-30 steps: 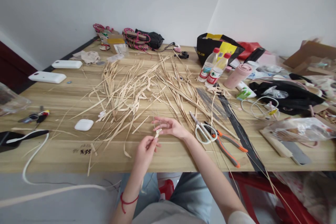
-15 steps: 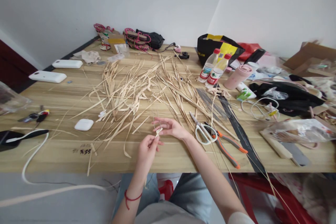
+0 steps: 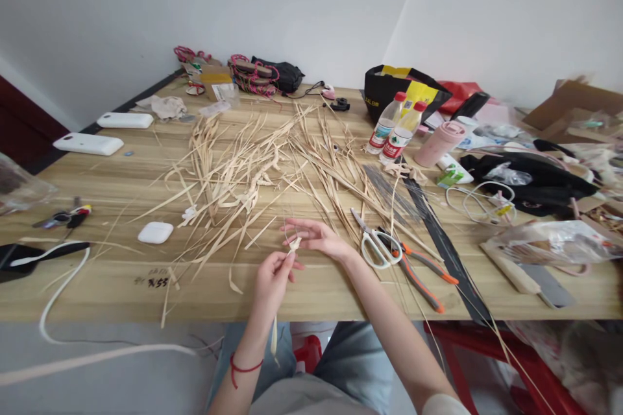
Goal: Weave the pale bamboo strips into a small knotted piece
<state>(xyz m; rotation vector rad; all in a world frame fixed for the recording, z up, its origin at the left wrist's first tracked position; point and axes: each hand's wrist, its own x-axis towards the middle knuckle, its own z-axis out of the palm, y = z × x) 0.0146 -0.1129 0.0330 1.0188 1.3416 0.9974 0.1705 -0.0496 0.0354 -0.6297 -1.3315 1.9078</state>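
Over the table's front edge, my left hand (image 3: 275, 274) is closed in a pinch on a small piece of pale straw weaving (image 3: 294, 244). A loose straw strip (image 3: 274, 340) hangs below that hand. My right hand (image 3: 318, 238) is closed around the upper side of the same piece, its fingers bent behind it. Thin wire-like strands stick up from the piece between the hands. Beyond my hands spreads a pile of dry straw strips (image 3: 233, 175). White-handled scissors (image 3: 381, 249) and orange-grey pliers (image 3: 421, 282) lie right of my right forearm.
Two water bottles (image 3: 396, 136) and a pink tumbler (image 3: 440, 142) stand at the right, before a black and yellow bag (image 3: 389, 97). A white earbud case (image 3: 156, 232) lies left of the straw. A black strip (image 3: 442, 243) crosses the table's right part.
The loose straw strip now hangs visibly below my left hand. Both hands keep nearly the same place, with the woven piece slightly turned.
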